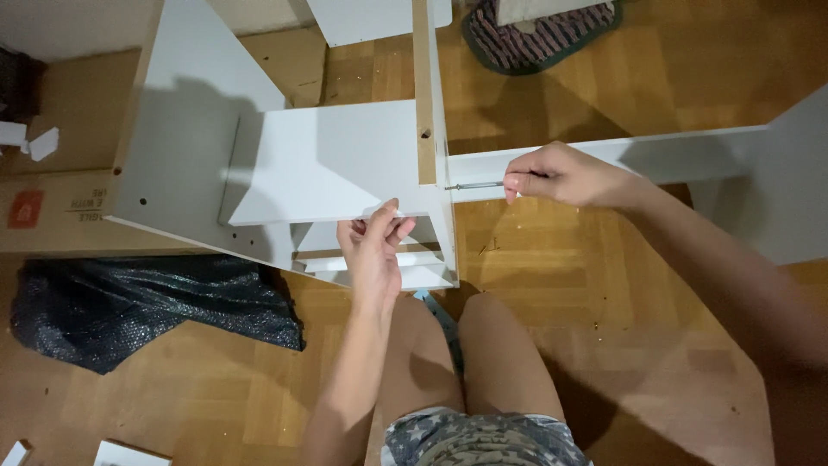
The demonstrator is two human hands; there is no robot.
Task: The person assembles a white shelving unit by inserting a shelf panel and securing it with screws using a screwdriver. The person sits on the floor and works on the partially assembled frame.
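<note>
Far left on wooden floor (655,285): black bubble wrap (129,306), cardboard box (60,207) above. Centre: white shelf panel (336,160) of cabinet frame (181,129); left hand (373,246) pinched on panel's near edge. Right: right hand (561,175) closed round screwdriver (476,185), tip at upright panel (429,103), white rail (690,151) behind. Striped slipper (535,34) near floor's far edge.
</note>
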